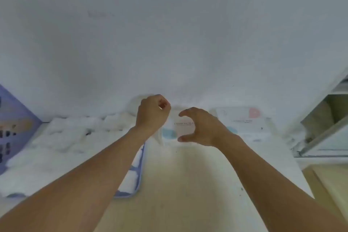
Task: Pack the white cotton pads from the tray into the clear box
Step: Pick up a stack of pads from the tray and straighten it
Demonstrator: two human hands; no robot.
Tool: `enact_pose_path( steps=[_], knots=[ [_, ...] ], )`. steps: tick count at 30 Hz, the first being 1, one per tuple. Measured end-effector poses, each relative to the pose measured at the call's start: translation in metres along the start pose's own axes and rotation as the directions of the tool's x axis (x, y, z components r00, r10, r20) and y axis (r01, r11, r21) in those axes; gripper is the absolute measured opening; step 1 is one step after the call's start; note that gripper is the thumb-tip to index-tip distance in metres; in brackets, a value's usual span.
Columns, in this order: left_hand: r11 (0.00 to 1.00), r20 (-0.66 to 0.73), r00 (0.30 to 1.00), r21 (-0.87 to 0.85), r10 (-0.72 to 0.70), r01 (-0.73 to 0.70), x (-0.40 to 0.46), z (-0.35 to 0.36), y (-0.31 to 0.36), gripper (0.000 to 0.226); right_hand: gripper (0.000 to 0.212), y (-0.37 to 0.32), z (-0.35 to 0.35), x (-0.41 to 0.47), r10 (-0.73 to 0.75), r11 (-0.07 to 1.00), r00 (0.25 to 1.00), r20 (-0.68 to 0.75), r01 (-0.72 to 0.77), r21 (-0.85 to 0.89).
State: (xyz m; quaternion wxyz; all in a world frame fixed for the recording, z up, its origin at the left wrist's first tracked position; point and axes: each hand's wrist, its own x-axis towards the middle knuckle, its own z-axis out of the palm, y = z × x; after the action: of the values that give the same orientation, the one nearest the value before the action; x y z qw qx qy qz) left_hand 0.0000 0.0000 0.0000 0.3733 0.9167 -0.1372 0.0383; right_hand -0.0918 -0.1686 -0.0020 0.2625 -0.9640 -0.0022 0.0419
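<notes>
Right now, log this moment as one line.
left hand: fingers curled, contents unclear | right hand: open, empty, at clear box | cotton pads: heaped on tray

tray [138, 167] left on table [178, 184] | cotton pads [66, 137] in tray | clear box [185, 126] right of tray, against wall [169, 34] | 2nd box [243, 118] further right

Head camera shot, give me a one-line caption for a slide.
Both hands raised over the clear box, left hand curled, right hand spread in a C, beside the tray heaped with white cotton pads.
</notes>
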Motion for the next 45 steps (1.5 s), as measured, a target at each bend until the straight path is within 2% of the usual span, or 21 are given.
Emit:
enact_pose_path(
  steps=[3,7,10,12,18,20,22,23,24,26,27,30,32,34,38,39,41,43,44,45],
  knots=[
    [0.990,0.029,0.998,0.125,0.064,-0.067,-0.004,0.025,-0.030,0.015,0.092,0.015,0.037,0.010,-0.115,0.950,0.993,0.011,0.113,-0.290],
    [0.964,0.029,0.985,0.204,0.171,-0.173,-0.007,0.037,-0.051,0.034,0.076,0.035,0.074,0.015,-0.224,0.893,0.970,-0.096,0.165,-0.420],
    [0.964,0.074,0.981,0.185,0.180,-0.191,-0.019,0.039,-0.062,0.042,0.059,0.034,0.087,0.007,-0.261,0.898,0.947,-0.188,0.167,-0.408],
    [0.973,0.126,0.979,0.152,0.157,-0.175,-0.041,0.036,-0.068,0.043,0.053,0.025,0.091,-0.006,-0.257,0.894,0.948,-0.188,0.160,-0.418],
    [0.989,0.158,0.977,0.025,0.140,-0.146,-0.135,0.013,-0.077,0.046,0.049,-0.016,0.116,-0.099,-0.295,0.889,0.929,-0.221,0.182,-0.420],
    [0.989,0.172,0.974,-0.019,0.147,-0.146,-0.171,0.003,-0.081,0.045,0.058,-0.022,0.126,-0.135,-0.252,0.889,0.936,-0.244,0.125,-0.440],
    [0.988,0.179,0.971,-0.043,0.157,-0.151,-0.204,-0.008,-0.085,0.043,0.074,-0.019,0.128,-0.167,-0.092,0.904,0.960,-0.266,-0.031,-0.426],
    [0.985,0.168,0.972,-0.060,0.167,-0.159,-0.217,-0.012,-0.086,0.041,0.079,-0.017,0.128,-0.180,-0.011,0.929,0.964,-0.267,-0.089,-0.359],
    [0.984,0.157,0.973,-0.085,0.168,-0.156,-0.225,-0.014,-0.086,0.041,0.081,-0.014,0.130,-0.187,0.031,0.958,0.965,-0.259,-0.103,-0.268],
    [0.966,0.131,0.975,-0.212,0.178,-0.148,-0.255,-0.018,-0.093,0.045,0.075,-0.019,0.143,-0.210,-0.002,0.985,0.958,-0.285,-0.047,-0.166],
    [0.944,0.112,0.977,-0.300,0.179,-0.139,-0.269,-0.019,-0.098,0.057,0.071,-0.022,0.149,-0.220,-0.037,0.989,0.946,-0.322,-0.012,-0.149],
    [0.871,0.117,0.982,-0.486,0.145,-0.071,-0.295,-0.016,-0.115,0.119,0.062,-0.029,0.168,-0.240,-0.105,0.985,0.911,-0.398,0.039,-0.170],
    [0.846,0.146,0.977,-0.530,0.154,-0.054,-0.298,-0.009,-0.127,0.140,0.066,-0.028,0.186,-0.250,-0.156,0.973,0.871,-0.467,0.053,-0.226],
    [0.834,0.189,0.964,-0.550,0.184,-0.052,-0.295,-0.003,-0.133,0.139,0.062,-0.025,0.198,-0.253,-0.215,0.962,0.804,-0.554,0.075,-0.264],
    [0.779,0.230,0.942,-0.625,0.243,-0.048,-0.282,-0.003,-0.142,0.110,0.059,-0.033,0.188,-0.250,-0.353,0.903,0.694,-0.628,0.078,-0.421],
    [0.776,0.234,0.939,-0.629,0.252,-0.052,-0.279,-0.005,-0.143,0.110,0.061,-0.037,0.178,-0.246,-0.334,0.906,0.683,-0.650,0.042,-0.420],
    [0.814,0.230,0.943,-0.577,0.240,-0.066,-0.279,-0.004,-0.145,0.117,0.059,-0.046,0.155,-0.237,-0.160,0.958,0.652,-0.741,-0.078,-0.276],
    [0.845,0.226,0.945,-0.528,0.237,-0.086,-0.282,-0.005,-0.143,0.136,0.059,-0.056,0.122,-0.223,0.172,0.984,0.546,-0.820,-0.133,0.118],
    [0.849,0.224,0.944,-0.520,0.243,-0.095,-0.283,-0.005,-0.144,0.144,0.062,-0.061,0.107,-0.217,0.322,0.944,0.491,-0.809,-0.109,0.310],
    [0.848,0.218,0.943,-0.520,0.252,-0.107,-0.284,-0.004,-0.145,0.147,0.062,-0.068,0.097,-0.213,0.398,0.911,0.452,-0.798,-0.089,0.404]
  ],
)
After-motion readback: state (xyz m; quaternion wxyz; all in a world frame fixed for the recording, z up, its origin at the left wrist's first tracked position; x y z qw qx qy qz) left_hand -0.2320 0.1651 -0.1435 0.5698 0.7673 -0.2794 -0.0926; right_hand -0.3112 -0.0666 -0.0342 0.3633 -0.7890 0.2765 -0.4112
